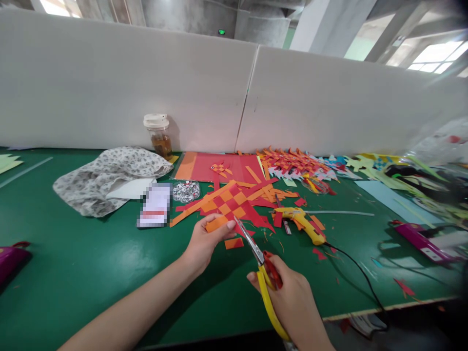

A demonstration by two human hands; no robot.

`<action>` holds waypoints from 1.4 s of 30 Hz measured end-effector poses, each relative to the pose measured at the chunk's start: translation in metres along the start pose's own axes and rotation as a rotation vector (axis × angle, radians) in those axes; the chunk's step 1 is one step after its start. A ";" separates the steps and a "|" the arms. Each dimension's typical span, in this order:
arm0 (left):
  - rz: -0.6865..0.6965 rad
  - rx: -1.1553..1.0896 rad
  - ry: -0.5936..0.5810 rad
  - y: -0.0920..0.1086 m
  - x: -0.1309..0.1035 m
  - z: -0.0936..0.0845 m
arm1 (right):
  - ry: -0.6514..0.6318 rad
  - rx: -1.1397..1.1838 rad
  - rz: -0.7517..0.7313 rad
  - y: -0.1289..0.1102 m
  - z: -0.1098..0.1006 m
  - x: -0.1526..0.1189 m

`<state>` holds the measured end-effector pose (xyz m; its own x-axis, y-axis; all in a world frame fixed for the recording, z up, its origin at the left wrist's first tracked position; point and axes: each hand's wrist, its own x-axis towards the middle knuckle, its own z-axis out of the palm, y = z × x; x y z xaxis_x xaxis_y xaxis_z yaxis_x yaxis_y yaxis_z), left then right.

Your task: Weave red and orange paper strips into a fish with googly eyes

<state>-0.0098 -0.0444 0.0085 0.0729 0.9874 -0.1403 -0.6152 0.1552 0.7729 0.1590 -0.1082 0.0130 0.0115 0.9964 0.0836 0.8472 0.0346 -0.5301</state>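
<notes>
My left hand [209,237] pinches the near edge of a woven paper piece [236,201], red and orange strips crossed in a checker pattern with loose ends sticking out. In my right hand [288,287] is a pair of scissors [260,263] with yellow and red handles. Their blades point up and left, with the tips at the paper's near edge beside my left thumb. Whether the blades touch the paper is unclear. A small orange paper scrap [234,243] lies just below the blades. The woven piece partly covers other strips.
A yellow glue gun [303,224] with a black cord lies right of the paper. Behind are a red sheet [237,165] and a pile of woven paper pieces [292,163]. Leftward are a bag of googly eyes [186,191], a phone [155,204], a patterned cloth [106,180] and a drink bottle [159,136].
</notes>
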 end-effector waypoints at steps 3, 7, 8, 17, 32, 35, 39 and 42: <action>0.007 0.020 -0.022 -0.001 0.000 0.000 | 0.020 -0.021 -0.009 0.001 0.001 0.000; -0.003 0.004 -0.011 -0.001 0.001 0.001 | 0.036 -0.006 -0.011 0.002 0.003 0.001; -0.006 -0.004 -0.008 -0.001 0.001 0.002 | 0.039 0.002 -0.014 0.003 0.004 0.001; -0.004 0.032 -0.060 -0.002 -0.002 0.002 | 0.025 -0.009 -0.014 0.003 0.002 0.003; -0.041 0.015 0.003 -0.002 0.000 0.002 | 0.066 -0.013 0.012 0.006 0.003 0.003; -0.044 0.018 0.014 -0.001 -0.001 0.002 | 0.065 -0.016 -0.001 0.007 0.001 0.003; -0.043 0.026 -0.003 -0.002 -0.001 0.001 | 0.074 -0.048 -0.021 0.009 0.001 0.002; -0.046 0.029 -0.015 -0.002 0.000 0.001 | 0.091 -0.053 -0.029 0.009 0.002 0.002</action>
<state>-0.0078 -0.0448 0.0073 0.1122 0.9796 -0.1667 -0.5876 0.2007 0.7839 0.1661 -0.1061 0.0067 0.0330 0.9839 0.1755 0.8747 0.0565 -0.4813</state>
